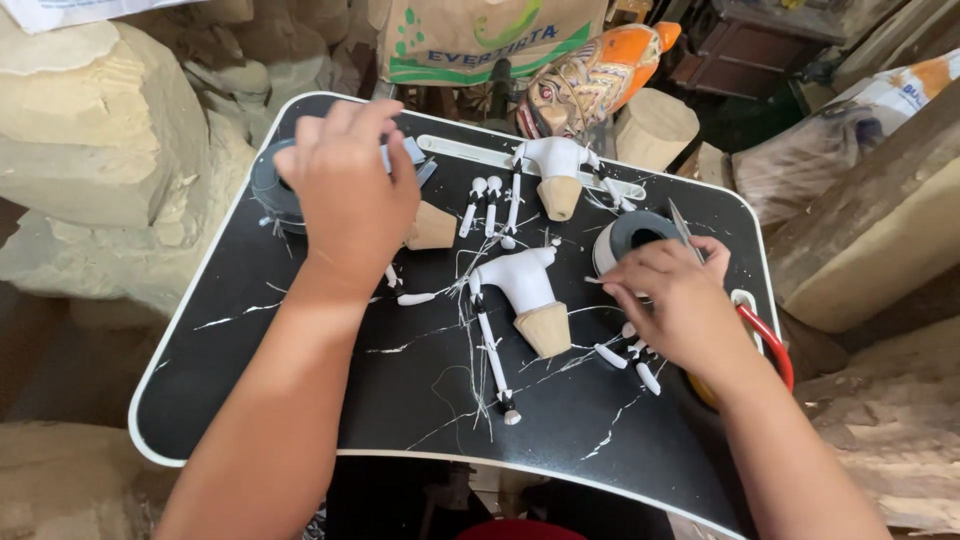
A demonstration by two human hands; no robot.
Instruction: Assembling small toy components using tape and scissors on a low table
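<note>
Left hand (350, 190) grips a puppet piece; right hand (675, 295) pinches scissors (682, 228). Two white torsos (525, 285) assembled; loose limbs (625, 360) remain on desk (400, 400).

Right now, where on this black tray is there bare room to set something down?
Free: the near strip of the tray, between the forearms, and its near-left corner below the left hand. Crowded: the middle and far half, with white puppet torsos, loose limb pieces, spools, threads. The right hand covers the right edge.
</note>
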